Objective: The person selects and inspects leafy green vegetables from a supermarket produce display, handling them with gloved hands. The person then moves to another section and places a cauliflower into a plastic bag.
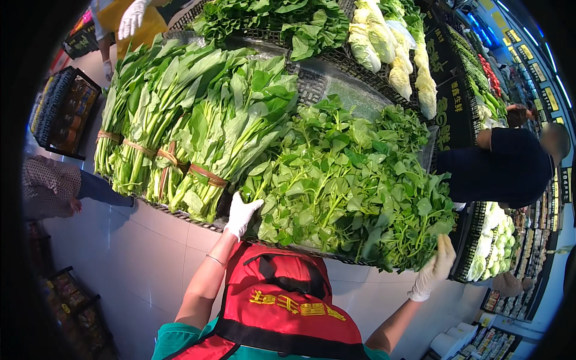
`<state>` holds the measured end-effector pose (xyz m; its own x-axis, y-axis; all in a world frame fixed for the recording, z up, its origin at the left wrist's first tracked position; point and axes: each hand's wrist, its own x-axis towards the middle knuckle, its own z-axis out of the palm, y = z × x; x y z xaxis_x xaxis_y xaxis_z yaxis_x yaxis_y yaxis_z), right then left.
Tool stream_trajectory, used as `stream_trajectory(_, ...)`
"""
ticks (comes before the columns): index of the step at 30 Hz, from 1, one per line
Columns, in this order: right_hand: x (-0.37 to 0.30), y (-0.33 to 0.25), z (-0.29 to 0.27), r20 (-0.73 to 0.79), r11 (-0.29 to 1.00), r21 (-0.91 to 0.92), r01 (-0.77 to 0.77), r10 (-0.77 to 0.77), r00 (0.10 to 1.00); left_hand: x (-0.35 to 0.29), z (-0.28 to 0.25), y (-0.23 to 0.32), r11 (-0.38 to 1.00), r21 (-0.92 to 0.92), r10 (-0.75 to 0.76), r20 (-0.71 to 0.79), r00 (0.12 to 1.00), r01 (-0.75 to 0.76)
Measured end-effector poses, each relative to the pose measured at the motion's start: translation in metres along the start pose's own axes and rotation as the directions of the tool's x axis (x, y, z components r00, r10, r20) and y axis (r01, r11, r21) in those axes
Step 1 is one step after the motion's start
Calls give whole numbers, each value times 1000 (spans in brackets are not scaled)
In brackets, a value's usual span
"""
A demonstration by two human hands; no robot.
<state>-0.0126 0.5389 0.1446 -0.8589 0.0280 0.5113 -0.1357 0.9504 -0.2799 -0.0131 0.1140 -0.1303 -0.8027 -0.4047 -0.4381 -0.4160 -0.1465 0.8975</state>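
A broad pile of loose leafy greens (336,180) lies in a black crate in front of me. My left hand (241,216), in a white glove, rests at the pile's near left corner, thumb spread to the right and touching or close to the stems. At the near right corner, my white-gloved right hand (437,269) lies against the outer leaves with its fingers stretched up. Neither hand is closed round anything that I can see. Left of the pile stand several bundles of long-stemmed greens (207,138), bound with brown bands (208,175).
Beyond are dark leafy greens (270,24) and napa cabbages (393,51) in crates. A person in dark clothes (504,165) stands at the right, another in a patterned top (51,186) at the left. A co-worker's gloved hand (132,19) shows at the top left.
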Motion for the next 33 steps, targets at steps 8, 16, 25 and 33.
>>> stream_trajectory(8, -28, -135, 71, 436, 784, 609, -119, -206, 876, -14, 10, 44, 983, -167, -68, 86, 994, 82)
stream_trajectory(16, -59, -185, 230, 676, 672, 541, -505, 9, 737, -53, 31, 90, 958, -285, -3, 109, 994, 35)
stream_trajectory(25, -55, -152, 217, 675, 459, 676, -577, -69, 735, -66, 55, 92, 957, -289, 93, 216, 972, -27)
stream_trajectory(33, -63, -149, 211, 702, 327, 660, -676, 50, 710, -65, 49, 114, 957, -287, 37, 281, 959, 47)
